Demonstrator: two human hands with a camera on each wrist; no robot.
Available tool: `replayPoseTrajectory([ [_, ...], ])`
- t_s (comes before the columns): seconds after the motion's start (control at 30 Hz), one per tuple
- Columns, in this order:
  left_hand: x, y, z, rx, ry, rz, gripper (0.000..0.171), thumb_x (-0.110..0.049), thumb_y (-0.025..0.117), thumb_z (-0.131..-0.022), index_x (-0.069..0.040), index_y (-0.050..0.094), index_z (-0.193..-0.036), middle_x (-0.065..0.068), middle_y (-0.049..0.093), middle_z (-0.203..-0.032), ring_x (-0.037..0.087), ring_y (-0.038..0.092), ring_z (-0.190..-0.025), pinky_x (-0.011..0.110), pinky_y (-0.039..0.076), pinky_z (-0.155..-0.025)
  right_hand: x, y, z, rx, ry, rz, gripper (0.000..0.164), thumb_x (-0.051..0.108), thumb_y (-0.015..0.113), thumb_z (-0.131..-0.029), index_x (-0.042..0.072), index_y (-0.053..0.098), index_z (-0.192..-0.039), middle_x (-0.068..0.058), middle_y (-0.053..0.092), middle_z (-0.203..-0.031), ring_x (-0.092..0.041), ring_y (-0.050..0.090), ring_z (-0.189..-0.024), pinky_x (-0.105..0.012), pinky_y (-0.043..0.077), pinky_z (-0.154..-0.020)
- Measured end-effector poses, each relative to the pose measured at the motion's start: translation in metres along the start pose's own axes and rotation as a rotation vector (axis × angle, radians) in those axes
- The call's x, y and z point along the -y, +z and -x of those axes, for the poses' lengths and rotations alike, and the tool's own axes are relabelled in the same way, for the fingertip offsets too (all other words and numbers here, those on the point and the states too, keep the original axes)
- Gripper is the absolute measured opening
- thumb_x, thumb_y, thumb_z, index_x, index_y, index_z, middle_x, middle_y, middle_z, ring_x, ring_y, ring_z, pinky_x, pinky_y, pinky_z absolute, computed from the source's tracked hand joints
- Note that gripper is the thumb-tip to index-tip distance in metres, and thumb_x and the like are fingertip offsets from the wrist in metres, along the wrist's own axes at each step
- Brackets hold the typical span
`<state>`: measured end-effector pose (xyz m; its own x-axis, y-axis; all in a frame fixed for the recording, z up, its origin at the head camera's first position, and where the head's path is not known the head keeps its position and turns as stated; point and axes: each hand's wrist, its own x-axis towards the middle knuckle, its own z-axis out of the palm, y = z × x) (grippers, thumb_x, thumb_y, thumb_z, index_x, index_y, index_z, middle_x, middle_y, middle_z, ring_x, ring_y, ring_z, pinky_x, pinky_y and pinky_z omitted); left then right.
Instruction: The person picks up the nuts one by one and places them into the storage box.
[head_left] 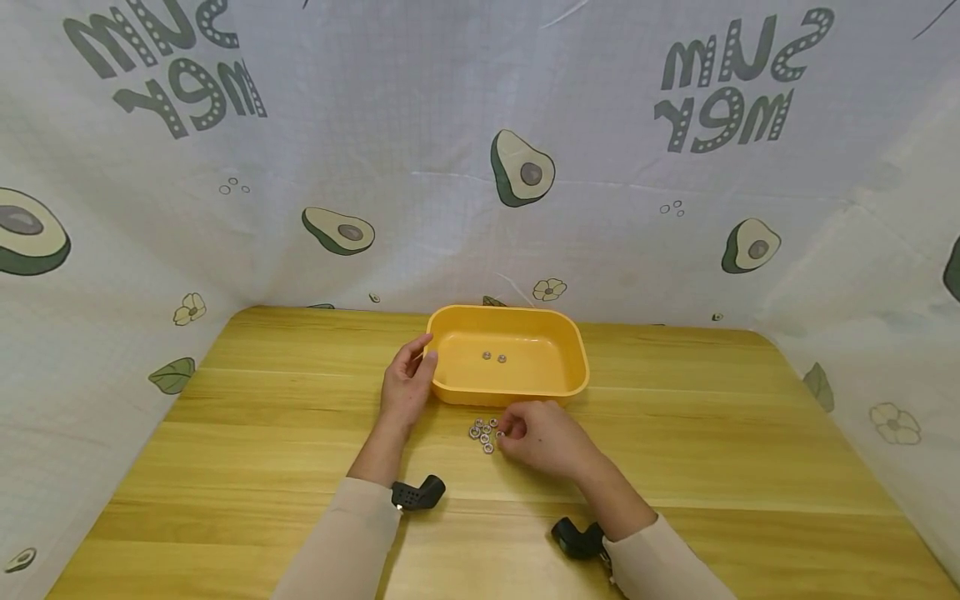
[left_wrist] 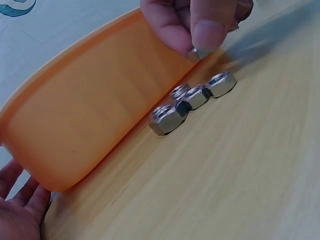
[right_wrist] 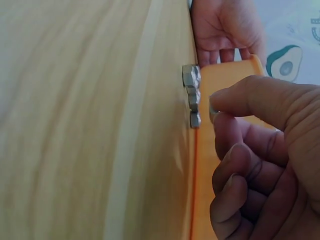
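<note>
A small metal hex nut (left_wrist: 196, 54) is pinched between the thumb and index finger of my right hand (head_left: 543, 437), just above the table in front of the yellow plastic bin (head_left: 510, 395). The other fingers of that hand curl inward below the pinch (right_wrist: 213, 111). Beside it lies a small cluster of loose nuts (head_left: 484, 438), close to the bin's near wall. My left hand (head_left: 406, 390) holds the bin's left end, thumb at the rim and fingers along the outer wall. Inside the bin, two nuts (head_left: 502, 359) rest on the floor.
The wooden table (head_left: 300, 467) extends to both sides. A white cloth (head_left: 420, 167) printed with avocados hangs behind it, close to the bin's far side. Black wrist cameras (head_left: 420, 493) are on both forearms.
</note>
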<state>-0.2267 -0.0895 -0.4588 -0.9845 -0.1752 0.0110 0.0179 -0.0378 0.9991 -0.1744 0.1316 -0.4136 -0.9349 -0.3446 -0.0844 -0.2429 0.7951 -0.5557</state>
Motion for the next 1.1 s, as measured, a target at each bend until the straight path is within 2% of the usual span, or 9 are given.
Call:
replayPoseTrajectory([
  [0.13,0.0,0.0,0.0,0.002,0.002,0.0,0.04,-0.025,0.06,-0.103,-0.015,0.061,-0.141,0.006,0.052,-0.153,0.028,0.046,-0.145,0.044,0.041,-0.12,0.0,-0.003,0.004,-0.034,-0.014,-0.008,0.007,0.023,0.079,-0.084,0.021,0.072,-0.085,0.009,0.06,-0.069,-0.009,0.054,-0.064,-0.024,0.044,-0.06],
  [0.33,0.0,0.0,0.001,0.006,0.009,-0.008,0.04,-0.025,0.06,-0.103,-0.015,0.06,-0.142,0.007,0.051,-0.154,0.029,0.046,-0.146,0.045,0.041,-0.119,0.0,-0.011,0.009,-0.059,0.034,-0.024,0.008,0.025,0.079,-0.085,0.023,0.072,-0.085,0.008,0.059,-0.068,-0.01,0.053,-0.061,-0.025,0.044,-0.058],
  [0.53,0.0,0.0,0.0,0.005,0.012,-0.017,0.04,-0.025,0.059,-0.103,-0.015,0.06,-0.142,0.007,0.051,-0.155,0.03,0.046,-0.146,0.045,0.041,-0.119,0.002,-0.023,0.011,-0.097,0.026,-0.017,0.01,0.023,0.08,-0.086,0.018,0.072,-0.084,0.006,0.058,-0.065,-0.011,0.051,-0.056,-0.023,0.042,-0.052],
  [0.77,-0.001,-0.001,0.001,0.0,0.01,-0.019,0.04,-0.024,0.06,-0.103,-0.015,0.06,-0.142,0.007,0.05,-0.155,0.03,0.046,-0.145,0.045,0.042,-0.119,0.001,-0.038,0.011,-0.153,-0.01,0.04,0.012,0.025,0.081,-0.086,0.015,0.073,-0.087,0.006,0.057,-0.063,-0.01,0.048,-0.052,-0.022,0.039,-0.047],
  [1.1,0.0,0.0,0.001,-0.002,0.013,-0.03,0.04,-0.024,0.06,-0.103,-0.014,0.06,-0.142,0.009,0.05,-0.155,0.031,0.047,-0.145,0.047,0.042,-0.119,-0.003,-0.055,-0.001,-0.171,-0.01,0.114,0.015,0.028,0.078,-0.088,0.014,0.074,-0.089,0.004,0.059,-0.066,-0.012,0.049,-0.056,-0.024,0.041,-0.052],
])
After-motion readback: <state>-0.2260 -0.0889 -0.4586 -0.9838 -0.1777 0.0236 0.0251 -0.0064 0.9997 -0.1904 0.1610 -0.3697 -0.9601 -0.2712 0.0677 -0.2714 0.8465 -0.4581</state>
